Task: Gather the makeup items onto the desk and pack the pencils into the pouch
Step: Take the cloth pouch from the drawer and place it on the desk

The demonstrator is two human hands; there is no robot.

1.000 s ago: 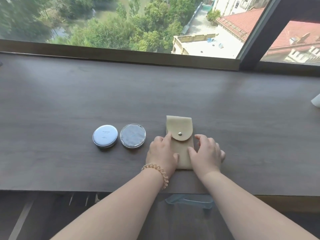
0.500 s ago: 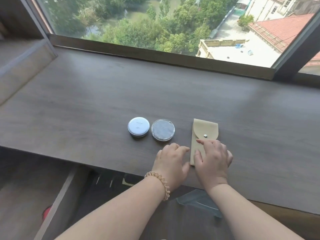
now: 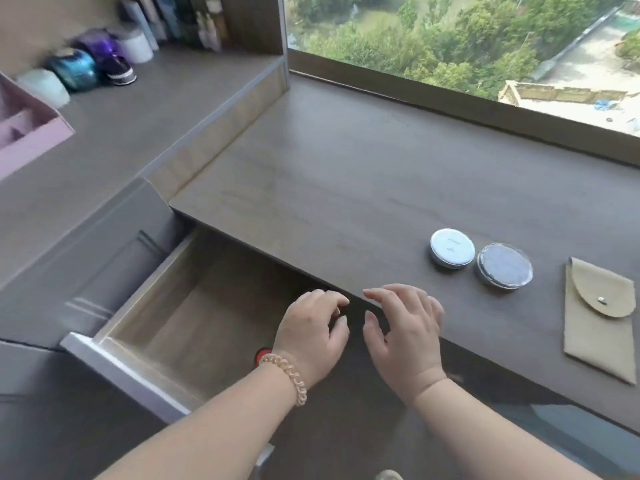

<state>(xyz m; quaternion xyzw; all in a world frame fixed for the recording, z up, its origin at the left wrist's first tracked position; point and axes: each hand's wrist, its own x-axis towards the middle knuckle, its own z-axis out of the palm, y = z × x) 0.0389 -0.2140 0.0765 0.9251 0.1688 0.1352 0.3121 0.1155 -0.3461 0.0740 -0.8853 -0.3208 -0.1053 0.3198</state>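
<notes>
Hidden or unclear: the shelf items (image 3: 104,60) at far left are blurred, so only dark bottles and blue and purple rounded shapes can be made out. A small red thing (image 3: 262,355) in the drawer (image 3: 166,306) is mostly covered by the left wrist. The drawer's inner end lies in shadow under the counter (image 3: 346,188). A pink box (image 3: 24,133) is cut off by the left frame edge.
Pouch (image 3: 595,320): beige, lying flat on the counter at far right, close to the front edge and reaching the frame's right side. It is well apart from both hands.
Pouch axis: the long axis runs from the counter's front edge toward the window (image 3: 450,36). The flap end points to the window, and the flap is folded down with its metal snap facing up.
White compact (image 3: 452,248): round, lid up, on the counter to the left of the pouch.
Clear compact (image 3: 504,266): round, with a dark top under a clear lid. It sits just beside the white compact, between it and the pouch.
Left grip (image 3: 311,334): over the open drawer, palm down, fingers loosely bent with nothing seen in them. What lies under the palm is hidden. A coiled bracelet (image 3: 291,375) sits on the wrist.
Right grip (image 3: 405,341): at the counter's front edge, palm down, fingers spread and relaxed, holding nothing.
Drawer: pulled out below the counter's left end, with its pale wood floor showing.
</notes>
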